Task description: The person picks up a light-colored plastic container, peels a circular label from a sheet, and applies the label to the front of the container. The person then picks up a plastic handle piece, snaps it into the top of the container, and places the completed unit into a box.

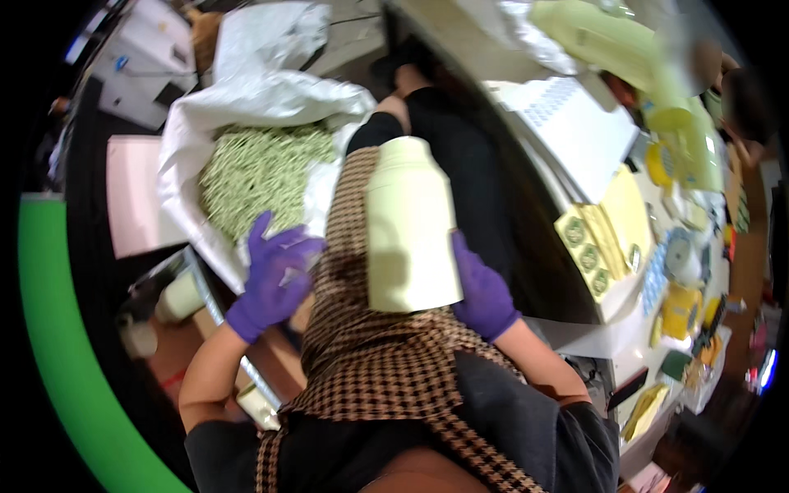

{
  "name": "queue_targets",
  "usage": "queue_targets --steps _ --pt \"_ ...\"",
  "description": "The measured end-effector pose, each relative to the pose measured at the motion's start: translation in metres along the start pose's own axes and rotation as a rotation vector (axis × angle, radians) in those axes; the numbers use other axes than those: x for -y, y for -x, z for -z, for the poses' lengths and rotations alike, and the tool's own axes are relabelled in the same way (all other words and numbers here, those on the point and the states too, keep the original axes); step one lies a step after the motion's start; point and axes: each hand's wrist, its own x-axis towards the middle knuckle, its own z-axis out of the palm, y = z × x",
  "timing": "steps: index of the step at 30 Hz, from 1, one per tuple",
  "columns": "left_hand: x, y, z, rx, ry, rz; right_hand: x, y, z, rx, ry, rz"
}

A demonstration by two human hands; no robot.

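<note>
Two purple-gloved hands are seen above a checked apron: a pale cream bottle [408, 226] is held upright over the lap by the right hand [485, 292], its fingers wrapped behind the base, while the left hand [271, 279] is closed on a small object that cannot be made out. A white sack [246, 107] of green pieces [263, 168] lies just beside. With only a one-sided grip, the bottle could be tipped onto the lap.

Single head-worn fisheye, close, steeply down over lap
</note>
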Motion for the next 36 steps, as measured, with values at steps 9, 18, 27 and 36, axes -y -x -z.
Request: queue_targets --steps 9,18,27,36 --pt "-0.003 -0.13 -0.118 0.107 0.202 -0.12 -0.015 0.011 0.134 0.04 0.093 0.002" --pt "-0.041 -0.162 -0.096 0.163 -0.101 -0.181 -0.234 0.093 0.294 -0.541 0.525 -0.577" --pt "-0.064 -0.255 -0.083 0.085 0.034 -0.428 -0.251 0.073 0.307 -0.607 0.192 -0.861" --pt "-0.075 -0.334 -0.174 0.318 -0.307 -0.394 -0.126 -0.079 0.232 -0.473 0.533 -0.173"
